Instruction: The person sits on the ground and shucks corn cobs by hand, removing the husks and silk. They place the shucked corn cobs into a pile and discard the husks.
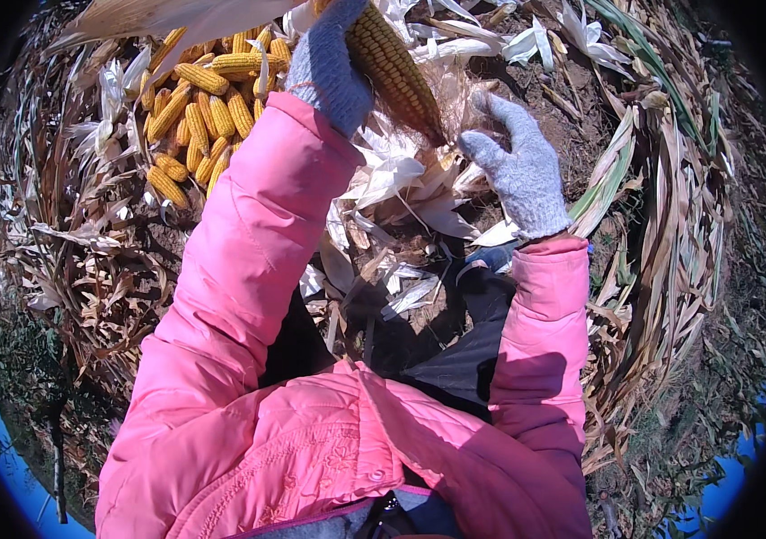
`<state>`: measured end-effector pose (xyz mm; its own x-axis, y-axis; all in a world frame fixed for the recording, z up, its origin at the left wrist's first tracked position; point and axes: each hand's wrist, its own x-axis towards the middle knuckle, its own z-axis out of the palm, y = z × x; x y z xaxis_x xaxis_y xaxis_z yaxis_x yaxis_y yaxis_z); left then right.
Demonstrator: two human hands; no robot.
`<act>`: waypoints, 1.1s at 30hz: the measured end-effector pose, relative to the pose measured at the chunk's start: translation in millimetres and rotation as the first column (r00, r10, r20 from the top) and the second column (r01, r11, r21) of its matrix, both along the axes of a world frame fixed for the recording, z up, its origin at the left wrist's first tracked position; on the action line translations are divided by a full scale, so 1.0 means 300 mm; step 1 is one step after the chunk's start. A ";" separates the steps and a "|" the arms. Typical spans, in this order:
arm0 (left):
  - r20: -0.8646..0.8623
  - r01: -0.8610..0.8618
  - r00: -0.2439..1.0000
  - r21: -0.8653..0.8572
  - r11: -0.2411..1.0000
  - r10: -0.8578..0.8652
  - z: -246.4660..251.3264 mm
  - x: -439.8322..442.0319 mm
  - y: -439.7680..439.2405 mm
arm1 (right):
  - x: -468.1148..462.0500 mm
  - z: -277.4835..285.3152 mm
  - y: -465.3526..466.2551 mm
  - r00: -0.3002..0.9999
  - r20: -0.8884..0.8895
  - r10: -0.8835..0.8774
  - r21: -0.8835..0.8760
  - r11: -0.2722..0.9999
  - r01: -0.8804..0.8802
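My left hand point(332, 71), in a grey knit glove, grips an ear of corn point(393, 67) near its upper end at the top of the view. The ear's tip slants down to the right, with fine silk along it. Pale husk point(174, 23) spreads out to the left of this hand. My right hand point(521, 158), gloved alike, is just right of the ear's tip, thumb and finger apart, with some loose silk point(453, 94) between the two hands. A pile of husked yellow corn ears point(207, 114) lies on the ground beyond my left forearm.
Loose white husks point(389, 178) litter the soil in front of me. Dry corn stalks and leaves point(666, 269) lie in a long band on the right, and more dry leaves point(93, 269) cover the ground on the left. My dark-trousered legs point(453, 367) are below my hands.
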<state>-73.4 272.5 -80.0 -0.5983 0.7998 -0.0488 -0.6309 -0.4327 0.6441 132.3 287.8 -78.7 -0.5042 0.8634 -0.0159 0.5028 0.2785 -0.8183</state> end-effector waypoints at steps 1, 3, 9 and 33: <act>0.015 0.016 1.000 -0.005 1.000 -0.016 -0.004 0.004 0.000 | 0.008 -0.030 0.005 0.995 0.076 0.061 0.104 0.992 -0.069; 0.030 0.064 0.998 -0.040 0.997 -0.063 0.005 0.013 -0.001 | 0.005 -0.043 -0.008 0.990 0.084 0.114 0.219 0.967 -0.129; -0.046 0.050 0.998 0.025 0.998 -0.049 0.005 0.031 0.001 | -0.018 -0.034 -0.019 0.989 0.022 0.144 0.042 0.989 -0.145; -0.016 -0.010 1.000 -0.032 0.999 0.010 0.021 -0.024 0.002 | 0.163 -0.014 0.150 0.532 0.772 -0.347 0.255 0.937 0.240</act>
